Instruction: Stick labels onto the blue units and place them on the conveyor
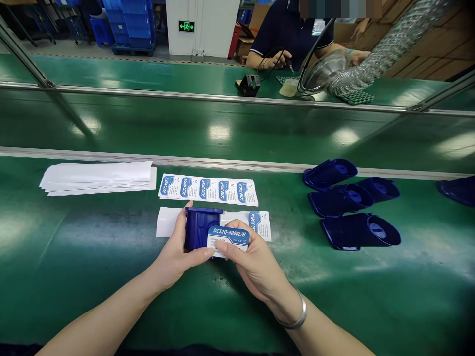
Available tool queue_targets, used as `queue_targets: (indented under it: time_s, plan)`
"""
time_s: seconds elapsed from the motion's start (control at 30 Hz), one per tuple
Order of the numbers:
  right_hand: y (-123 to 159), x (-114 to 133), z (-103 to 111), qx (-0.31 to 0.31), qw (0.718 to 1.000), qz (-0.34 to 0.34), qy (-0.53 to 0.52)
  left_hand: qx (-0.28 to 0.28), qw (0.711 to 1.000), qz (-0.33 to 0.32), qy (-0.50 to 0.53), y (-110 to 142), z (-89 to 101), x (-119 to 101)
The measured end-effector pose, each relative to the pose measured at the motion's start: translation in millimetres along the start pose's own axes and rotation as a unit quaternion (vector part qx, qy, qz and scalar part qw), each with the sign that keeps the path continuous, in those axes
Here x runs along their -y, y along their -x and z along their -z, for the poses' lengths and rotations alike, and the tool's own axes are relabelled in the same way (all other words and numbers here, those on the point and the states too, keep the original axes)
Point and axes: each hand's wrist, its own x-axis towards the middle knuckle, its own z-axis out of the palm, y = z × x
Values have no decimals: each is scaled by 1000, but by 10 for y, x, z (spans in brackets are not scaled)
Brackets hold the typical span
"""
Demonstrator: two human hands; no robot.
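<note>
My left hand (176,254) grips a dark blue plastic housing (196,228) by its left side and lower edge, above the green bench. Pinched between the thumb and fingers of my right hand (256,259) is a blue and white label (228,238) printed DC52Q-5000L/H. The label lies in front of the right part of the housing; whether it is stuck down there I cannot tell. Behind both hands rests a label sheet (262,228) that still carries a printed label at its right end. Another sheet stack (208,189) with several labels lies just beyond it.
White backing strips (98,177) are piled at the left. Several blue housings (361,231) stand to the right, with another one (460,190) at the far right edge. Across a metal rail (185,94), a person (285,39) holds a soldering iron beside a flexible exhaust duct (389,44).
</note>
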Motion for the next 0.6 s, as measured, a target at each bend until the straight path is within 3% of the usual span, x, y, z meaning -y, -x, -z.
queue_targets:
  time_s: [0.6]
  plan:
    - [-2,2,-12,9,999,-1,-33,-6,1000,-2,-5,12,-26,3]
